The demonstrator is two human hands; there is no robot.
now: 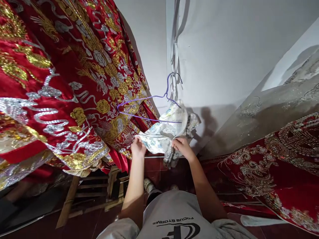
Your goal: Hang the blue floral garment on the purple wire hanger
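Note:
A pale floral cloth (166, 130) hangs bunched over the lower bar of a purple wire hanger (147, 108). The hanger's hook catches on white loops (175, 59) on the wall corner. My left hand (138, 147) grips the cloth's lower left edge, fingers closed on it. My right hand (181, 146) pinches the cloth's lower right part, where a crumpled end droops below the fingers.
A red robe with gold and silver embroidery (69, 83) hangs close on the left, touching the hanger's tip. Another red embroidered garment (274, 162) and a sheer sequined fabric (281, 103) hang on the right. A wooden frame (87, 196) lies on the dark red floor.

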